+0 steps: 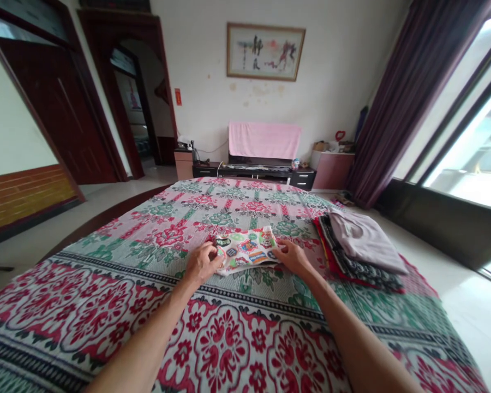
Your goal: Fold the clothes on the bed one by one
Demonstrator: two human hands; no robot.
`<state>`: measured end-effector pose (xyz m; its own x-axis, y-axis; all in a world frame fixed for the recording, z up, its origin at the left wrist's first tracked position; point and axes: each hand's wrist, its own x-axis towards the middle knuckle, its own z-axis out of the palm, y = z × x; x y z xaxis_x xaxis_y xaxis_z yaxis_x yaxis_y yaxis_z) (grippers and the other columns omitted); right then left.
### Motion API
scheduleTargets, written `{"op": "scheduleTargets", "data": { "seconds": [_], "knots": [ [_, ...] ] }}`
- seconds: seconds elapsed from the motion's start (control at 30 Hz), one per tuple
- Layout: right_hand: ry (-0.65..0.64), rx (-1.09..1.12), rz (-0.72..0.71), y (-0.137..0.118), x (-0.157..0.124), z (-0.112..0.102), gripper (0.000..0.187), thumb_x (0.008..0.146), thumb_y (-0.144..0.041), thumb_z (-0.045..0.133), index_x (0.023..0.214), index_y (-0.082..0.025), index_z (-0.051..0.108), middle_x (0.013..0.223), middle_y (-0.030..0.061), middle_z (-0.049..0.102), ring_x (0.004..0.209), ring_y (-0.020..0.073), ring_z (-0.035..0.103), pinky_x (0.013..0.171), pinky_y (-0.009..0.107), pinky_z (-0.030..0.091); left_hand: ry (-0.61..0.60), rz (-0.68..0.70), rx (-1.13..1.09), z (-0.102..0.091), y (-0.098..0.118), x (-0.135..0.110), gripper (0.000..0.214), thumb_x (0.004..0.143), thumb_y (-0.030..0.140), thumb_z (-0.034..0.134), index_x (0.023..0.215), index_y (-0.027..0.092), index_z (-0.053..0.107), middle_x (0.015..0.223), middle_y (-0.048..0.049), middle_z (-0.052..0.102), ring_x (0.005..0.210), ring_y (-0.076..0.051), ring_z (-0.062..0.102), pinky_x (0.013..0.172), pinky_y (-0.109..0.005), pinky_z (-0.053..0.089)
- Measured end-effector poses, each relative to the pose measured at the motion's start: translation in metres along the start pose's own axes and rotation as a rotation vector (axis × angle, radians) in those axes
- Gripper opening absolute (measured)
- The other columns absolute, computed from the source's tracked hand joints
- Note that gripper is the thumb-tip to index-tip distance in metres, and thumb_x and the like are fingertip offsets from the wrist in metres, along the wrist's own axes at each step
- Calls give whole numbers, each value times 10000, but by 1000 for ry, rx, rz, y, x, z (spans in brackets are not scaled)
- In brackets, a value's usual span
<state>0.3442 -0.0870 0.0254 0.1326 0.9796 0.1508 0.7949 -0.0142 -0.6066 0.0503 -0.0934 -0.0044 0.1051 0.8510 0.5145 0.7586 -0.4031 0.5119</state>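
Observation:
A folded white garment (247,248) with a colourful cartoon-and-lettering print lies on the patterned tablecloth (225,344) in front of me. From here I cannot tell what kind of garment it is. My left hand (202,263) pinches its left end, thumb and fingers closed on the fabric. At the opposite end, my right hand (293,256) grips the right edge the same way. The cloth is folded into a narrow rectangle, its top right corner sticking up a little. To the right sits a stack of folded clothes (364,248), with a pale mauve shirt (364,234) on top.
The table's dark rim (102,221) shows beyond the cloth on the left. Behind the table stands a low black cabinet (303,179), with a pink cloth (264,140) draped over something above it. A purple curtain (417,82) hangs by the window at right.

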Motion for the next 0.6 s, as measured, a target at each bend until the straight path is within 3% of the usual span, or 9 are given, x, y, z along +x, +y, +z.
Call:
{"op": "scheduleTargets", "data": {
  "seconds": [0.1,0.17,0.3,0.37,0.6],
  "knots": [
    [55,130,-52,12,1,-3,406,755,-358,545,1086,-145,643,850,65,708,759,195,650,701,295,493,93,30,-99,-8,0,0,189,735,275,597,890,187,659,1076,-82,654,1023,-201,601,920,-322,463],
    [68,183,-180,22,2,-8,353,745,-275,509,1048,-160,647,906,64,698,779,185,646,723,305,505,78,110,-137,-16,-2,-1,196,731,216,566,896,191,670,1165,-84,629,1097,-201,577,968,-324,448],
    [13,166,-609,38,3,-10,498,606,-63,444,1037,-205,649,1193,76,603,1096,196,566,949,360,449,-125,279,-97,-25,-4,-3,366,661,70,498,937,200,698,1248,-64,590,1148,-197,551,998,-312,438],
    [8,117,-724,41,4,-6,585,582,-22,419,1092,-209,637,1293,87,532,1217,203,481,1026,392,389,-209,325,-51,-24,-3,-4,450,655,39,472,1003,211,700,1261,-59,578,1154,-197,543,1011,-315,429],
    [-2,-106,-672,32,1,7,478,685,-59,456,1078,-227,669,1328,88,511,1242,246,441,1053,447,335,-223,267,7,-10,2,-5,398,724,72,451,982,221,714,1279,-56,561,1181,-228,498,1050,-380,383]
  ]
}}
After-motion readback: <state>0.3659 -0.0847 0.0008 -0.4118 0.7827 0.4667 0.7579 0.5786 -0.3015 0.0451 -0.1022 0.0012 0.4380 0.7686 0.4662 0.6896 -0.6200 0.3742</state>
